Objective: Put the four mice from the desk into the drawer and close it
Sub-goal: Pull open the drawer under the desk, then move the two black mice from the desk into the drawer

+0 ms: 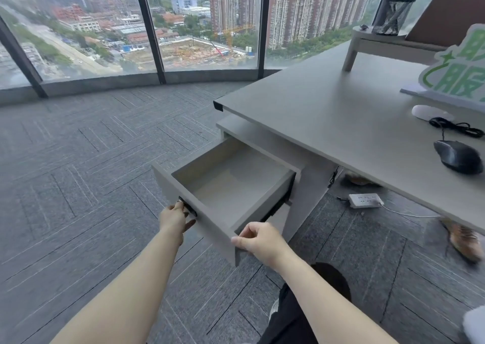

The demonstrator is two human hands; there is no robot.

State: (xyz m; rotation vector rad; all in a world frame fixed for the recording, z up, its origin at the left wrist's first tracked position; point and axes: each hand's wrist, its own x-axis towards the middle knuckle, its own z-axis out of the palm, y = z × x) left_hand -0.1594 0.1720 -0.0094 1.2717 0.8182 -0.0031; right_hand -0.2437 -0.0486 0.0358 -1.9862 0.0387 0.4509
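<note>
The drawer (231,183) stood open and empty, left hand (174,219) on its handle, right hand (258,241) pinching its front corner. Next: reach up from the drawer to the surface (341,112), where only the white mouse (430,112) and black mouse (458,156) showed.

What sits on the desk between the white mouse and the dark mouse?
In the head view, a coiled black cable lies between the white mouse and the dark mouse.

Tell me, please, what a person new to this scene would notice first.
First, the open drawer, pulled out under the desk and empty inside, with the left hand at its dark handle and the right hand on its front corner. Next, the black mouse and the white mouse on the desk's right side.
</note>
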